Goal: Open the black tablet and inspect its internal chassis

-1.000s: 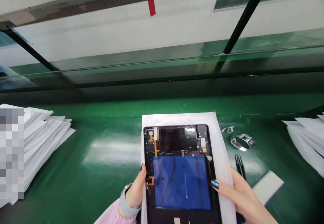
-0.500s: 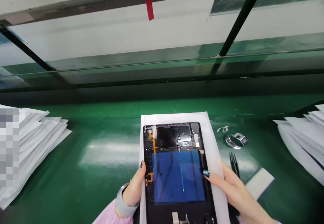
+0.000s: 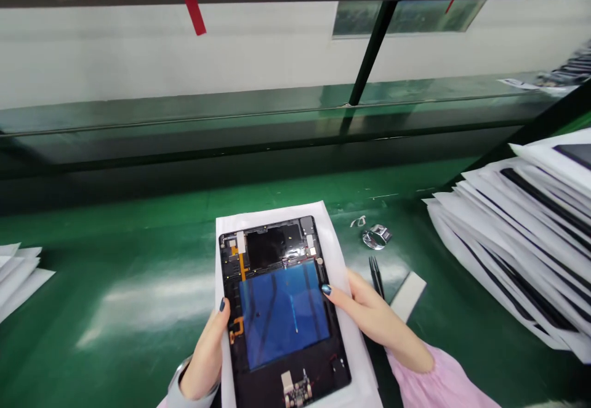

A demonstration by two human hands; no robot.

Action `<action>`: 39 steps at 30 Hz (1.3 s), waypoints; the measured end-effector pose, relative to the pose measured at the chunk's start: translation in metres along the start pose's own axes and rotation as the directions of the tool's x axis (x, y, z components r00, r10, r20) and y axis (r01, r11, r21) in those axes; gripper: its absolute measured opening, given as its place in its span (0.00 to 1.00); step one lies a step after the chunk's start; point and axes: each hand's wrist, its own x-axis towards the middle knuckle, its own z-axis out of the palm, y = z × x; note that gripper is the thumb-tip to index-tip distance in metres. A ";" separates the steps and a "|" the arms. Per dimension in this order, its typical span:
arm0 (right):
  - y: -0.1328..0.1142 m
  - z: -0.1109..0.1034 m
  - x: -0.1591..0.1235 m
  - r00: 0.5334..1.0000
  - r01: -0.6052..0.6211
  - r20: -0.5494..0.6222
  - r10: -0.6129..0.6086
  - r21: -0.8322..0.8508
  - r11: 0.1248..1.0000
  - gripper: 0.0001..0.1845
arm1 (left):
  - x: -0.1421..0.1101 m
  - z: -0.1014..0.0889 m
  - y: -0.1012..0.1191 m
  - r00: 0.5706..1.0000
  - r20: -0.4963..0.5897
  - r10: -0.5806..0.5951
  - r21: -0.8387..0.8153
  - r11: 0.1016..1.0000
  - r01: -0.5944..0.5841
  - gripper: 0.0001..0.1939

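A tablet with its inside exposed (image 3: 286,359) lies tilted on a white protective sleeve (image 3: 332,236). A blue-filmed battery (image 3: 286,316) fills its middle, with orange flex cables at the left side and a small circuit board (image 3: 298,391) near the bottom. My left hand (image 3: 210,346) is closed on the left edge, its thumb up against the frame. At the right edge my right hand (image 3: 369,312) is closed on tablet and sleeve, thumb resting on the frame. The other fingers of both hands are hidden underneath.
Right of the sleeve lie black tweezers (image 3: 376,276), a pale flat block (image 3: 408,296), a shiny roll of tape (image 3: 376,236) and a white scrap (image 3: 357,221). A tall stack of sleeved panels (image 3: 512,236) stands at right, white sleeves (image 3: 23,276) at left. A ledge (image 3: 277,109) runs behind.
The view has swung right, bringing more of the right stack into sight. The tablet is turned slightly counterclockwise and shows more of its lower end, with both hands still on it.
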 end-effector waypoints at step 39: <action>0.015 -0.052 0.009 0.616 -0.162 -0.754 -0.230 -0.407 0.899 0.22 | 0.022 0.018 0.006 0.919 0.232 0.320 0.439 0.808 -0.392 0.43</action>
